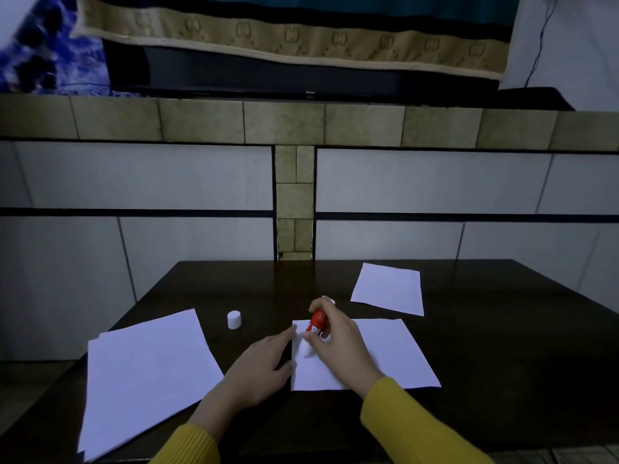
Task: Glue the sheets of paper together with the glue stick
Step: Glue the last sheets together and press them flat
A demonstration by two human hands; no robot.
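Note:
A white sheet of paper lies in the middle of the dark table. My right hand grips a red glue stick, tilted with its white tip down on the sheet's left part. My left hand lies flat with straight fingers, the fingertips pressing the sheet's left edge. The glue stick's white cap stands on the table to the left. A stack of white sheets lies at the left. A smaller sheet lies at the far right.
A tiled wall rises just behind the table's far edge. Above it are a dark ledge and a hanging patterned cloth. Both arms wear yellow sleeves.

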